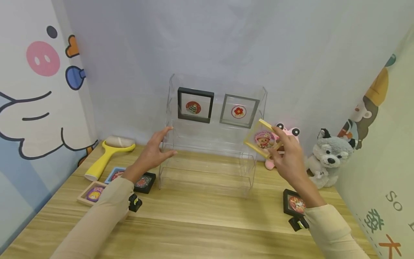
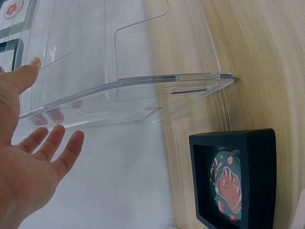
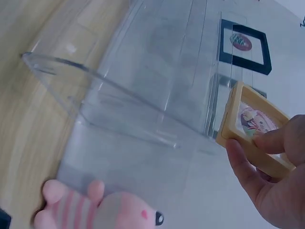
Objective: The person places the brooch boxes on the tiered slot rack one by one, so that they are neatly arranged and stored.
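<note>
a yellow frame (image 1: 263, 139) is held up off the desk (image 1: 194, 230), pinched along its right side by the fingers of the right hand (image 1: 289, 154). its pictured face is turned toward the head camera, and its top and bottom edges are sloped down toward those fingers. it looks nearly square, so no long axis can be told.

just left of the right fingers, the frame's free edge is set close to the right end of a clear rack (image 2: 147, 79); whether the two are touching cannot be told. farther left and above, a gray frame (image 1: 239, 110) and a black frame (image 1: 195, 105) are held on the rack's upper part. behind the right fingers, a pink toy (image 1: 292, 133) is partly covered by the hand. a plush dog (image 1: 331, 156) is seated to their right, and a dark frame (image 1: 295, 203) is laid below them.

the left hand (image 1: 154, 153) is stretched toward the rack's left end, its fingers spread and nothing grasped. below and left of those fingers, a small black frame (image 1: 145, 181), a blue frame (image 1: 113, 174), a wooden frame (image 1: 92, 194) and a yellow-handled roller (image 1: 110, 154) are laid.
</note>
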Available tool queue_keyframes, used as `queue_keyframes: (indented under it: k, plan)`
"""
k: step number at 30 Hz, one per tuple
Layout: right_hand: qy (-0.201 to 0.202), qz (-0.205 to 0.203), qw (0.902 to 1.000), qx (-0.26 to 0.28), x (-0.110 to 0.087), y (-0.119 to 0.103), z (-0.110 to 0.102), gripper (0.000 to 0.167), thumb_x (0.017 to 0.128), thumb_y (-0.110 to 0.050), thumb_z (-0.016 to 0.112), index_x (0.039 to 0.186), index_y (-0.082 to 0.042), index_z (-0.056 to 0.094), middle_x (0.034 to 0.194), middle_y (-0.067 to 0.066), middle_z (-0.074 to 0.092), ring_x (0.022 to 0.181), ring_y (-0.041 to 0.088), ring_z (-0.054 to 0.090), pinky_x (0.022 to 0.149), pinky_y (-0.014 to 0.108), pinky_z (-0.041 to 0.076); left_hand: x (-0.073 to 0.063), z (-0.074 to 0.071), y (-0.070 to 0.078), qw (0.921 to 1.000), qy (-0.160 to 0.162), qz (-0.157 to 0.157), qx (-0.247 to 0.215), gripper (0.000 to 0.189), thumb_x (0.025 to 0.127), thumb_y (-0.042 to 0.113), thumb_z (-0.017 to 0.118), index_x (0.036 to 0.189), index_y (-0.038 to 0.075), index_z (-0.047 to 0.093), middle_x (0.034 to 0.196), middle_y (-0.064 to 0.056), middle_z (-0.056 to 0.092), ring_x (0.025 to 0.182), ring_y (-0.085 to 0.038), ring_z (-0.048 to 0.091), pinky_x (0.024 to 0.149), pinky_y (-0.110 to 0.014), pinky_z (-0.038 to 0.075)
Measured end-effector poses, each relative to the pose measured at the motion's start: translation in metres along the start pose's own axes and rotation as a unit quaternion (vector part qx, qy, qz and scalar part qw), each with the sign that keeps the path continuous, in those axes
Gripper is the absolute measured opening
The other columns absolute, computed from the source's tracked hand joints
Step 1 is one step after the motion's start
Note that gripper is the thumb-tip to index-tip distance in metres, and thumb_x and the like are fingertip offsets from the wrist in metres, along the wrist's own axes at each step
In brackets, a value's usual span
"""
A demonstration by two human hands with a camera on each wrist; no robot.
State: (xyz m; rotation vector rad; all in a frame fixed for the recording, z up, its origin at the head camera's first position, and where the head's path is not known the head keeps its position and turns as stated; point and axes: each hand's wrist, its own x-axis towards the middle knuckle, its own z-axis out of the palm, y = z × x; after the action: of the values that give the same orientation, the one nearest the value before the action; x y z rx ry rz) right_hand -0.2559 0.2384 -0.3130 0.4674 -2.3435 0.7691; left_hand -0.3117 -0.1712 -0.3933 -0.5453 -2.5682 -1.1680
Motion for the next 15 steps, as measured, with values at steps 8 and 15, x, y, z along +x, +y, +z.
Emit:
queue_keyframes:
  k: [8,15]
  plan:
    - [-0.058,-0.026,0.9976,0.030,0.034,-0.022,0.028,0.059,0.093,0.004,0.063,0.147,-0.015,0.048,0.108,0.023,0.053,0.088,0.036,0.066,0.071,0.046,0.057,0.000,0.001,-0.001,1.0000,0.006,0.004,0.005,0.083,0.089,0.016,0.077,0.156,0.016,0.029,0.143,-0.025,0.040,0.114,-0.038,0.047,0.075,-0.042,0.046]
    - [-0.086,-0.051,0.9945,0.030,0.056,-0.034,0.058,0.056,0.094,0.002,0.063,0.145,-0.015,0.050,0.109,0.023,0.055,0.089,0.032,0.064,0.070,0.041,0.056,0.000,0.002,-0.001,0.9999,0.006,0.009,0.003,0.082,0.088,0.016,0.077,0.155,0.015,0.029,0.142,-0.026,0.041,0.114,-0.038,0.047,0.073,-0.042,0.046]
